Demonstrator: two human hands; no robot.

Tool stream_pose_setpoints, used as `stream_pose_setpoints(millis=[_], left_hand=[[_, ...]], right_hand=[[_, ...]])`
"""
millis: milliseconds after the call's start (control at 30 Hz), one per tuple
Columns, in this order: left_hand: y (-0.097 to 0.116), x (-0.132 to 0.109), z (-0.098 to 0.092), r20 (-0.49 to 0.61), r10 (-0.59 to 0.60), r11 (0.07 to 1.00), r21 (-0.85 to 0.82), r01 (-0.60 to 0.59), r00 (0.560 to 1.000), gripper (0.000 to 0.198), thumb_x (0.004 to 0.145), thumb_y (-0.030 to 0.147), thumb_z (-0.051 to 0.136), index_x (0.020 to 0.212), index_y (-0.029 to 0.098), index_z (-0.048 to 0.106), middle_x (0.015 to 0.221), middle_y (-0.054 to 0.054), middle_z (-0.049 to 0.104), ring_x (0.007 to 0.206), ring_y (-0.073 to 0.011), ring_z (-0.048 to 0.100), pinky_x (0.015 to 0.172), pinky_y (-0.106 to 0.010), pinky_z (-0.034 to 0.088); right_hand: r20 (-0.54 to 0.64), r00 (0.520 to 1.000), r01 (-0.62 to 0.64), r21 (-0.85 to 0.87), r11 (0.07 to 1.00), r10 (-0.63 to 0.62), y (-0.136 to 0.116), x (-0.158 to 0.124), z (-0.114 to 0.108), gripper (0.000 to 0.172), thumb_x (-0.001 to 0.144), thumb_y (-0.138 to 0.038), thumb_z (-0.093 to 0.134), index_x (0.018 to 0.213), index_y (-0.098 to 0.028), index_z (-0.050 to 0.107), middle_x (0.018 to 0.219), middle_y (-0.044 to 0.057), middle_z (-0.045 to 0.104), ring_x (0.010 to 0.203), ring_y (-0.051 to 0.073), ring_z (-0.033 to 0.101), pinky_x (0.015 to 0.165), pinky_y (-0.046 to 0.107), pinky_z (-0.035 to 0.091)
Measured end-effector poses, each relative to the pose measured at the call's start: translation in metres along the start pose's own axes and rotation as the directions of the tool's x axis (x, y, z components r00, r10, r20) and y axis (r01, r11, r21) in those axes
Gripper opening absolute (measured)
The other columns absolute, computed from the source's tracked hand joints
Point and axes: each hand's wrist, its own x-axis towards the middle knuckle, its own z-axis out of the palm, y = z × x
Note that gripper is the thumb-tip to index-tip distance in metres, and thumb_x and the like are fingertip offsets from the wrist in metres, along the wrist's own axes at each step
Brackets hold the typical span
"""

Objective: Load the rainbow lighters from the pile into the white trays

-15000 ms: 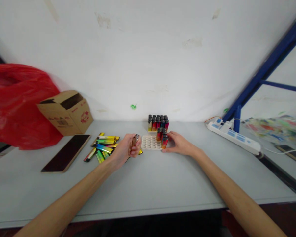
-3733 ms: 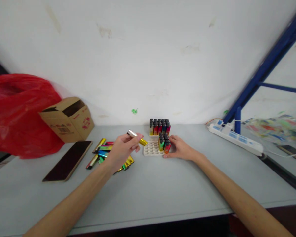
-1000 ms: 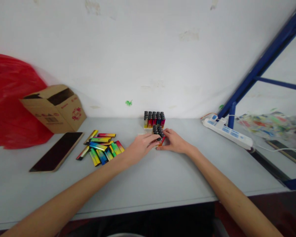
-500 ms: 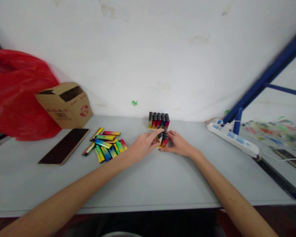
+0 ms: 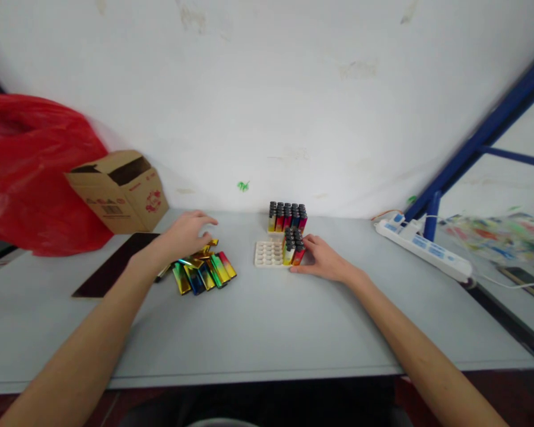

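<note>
Over the pile of shiny coloured lighters (image 5: 204,273) on the left is my left hand (image 5: 184,234), its fingers apart and nothing seen in it. My right hand (image 5: 323,258) rests at the right side of a cream tray (image 5: 268,254), its fingers round the edge of the upright lighters (image 5: 294,246) there. Those lighters fill the tray's right part; round sockets show on its left part. Behind it, a second group of upright lighters (image 5: 287,217) with black tops stands in another tray near the wall.
A dark phone (image 5: 111,270) lies left of the pile, partly behind my left arm. Behind it are an open cardboard box (image 5: 120,193) and a red plastic bag (image 5: 40,178). A white power strip (image 5: 427,249) lies at the right, beside a blue metal frame (image 5: 476,142).
My left hand has moved from the tray leftward to the loose lighters, uncovering the sockets. My right hand has stayed beside the tray.
</note>
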Motion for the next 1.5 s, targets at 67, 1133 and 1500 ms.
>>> stream_pose_setpoints(millis=[67,1133,1500], left_hand=[[-0.029,-0.004,-0.004,0.048,-0.031,0.998,0.055,0.028,0.998,0.042,0.077,0.036,0.056,0.106,0.015,0.078,0.124,-0.02,0.07,0.119,-0.0376,0.062,0.11,-0.048,0.044],[0.102,-0.027,0.019,0.205,0.028,-0.07,-0.976,0.207,0.978,0.026,0.091,0.042,0.073,0.098,0.017,0.067,0.085,-0.004,0.068,0.075,-0.0166,0.066,0.077,-0.035,0.056],[0.131,-0.038,0.031,0.43,0.086,-0.27,-0.858,0.436,0.899,0.035,0.096,0.05,0.061,0.095,0.015,0.068,0.069,0.001,0.044,0.058,-0.0111,0.039,0.052,-0.021,0.037]], right_hand=[[0.0,1.0,0.002,0.002,1.0,-0.002,0.0,0.0,0.0,0.06,0.082,-0.064,0.077,0.117,-0.017,0.065,0.112,0.014,0.062,0.101,0.032,0.059,0.093,0.047,0.052],[-0.023,1.0,0.017,0.031,0.999,-0.016,0.002,-0.001,0.001,0.063,0.081,-0.065,0.078,0.121,-0.017,0.065,0.114,0.014,0.063,0.104,0.032,0.06,0.095,0.048,0.052],[-0.031,0.999,0.027,0.04,0.999,-0.026,0.0,0.0,0.0,0.064,0.082,-0.062,0.079,0.124,-0.017,0.066,0.113,0.014,0.064,0.104,0.032,0.061,0.095,0.047,0.051]])
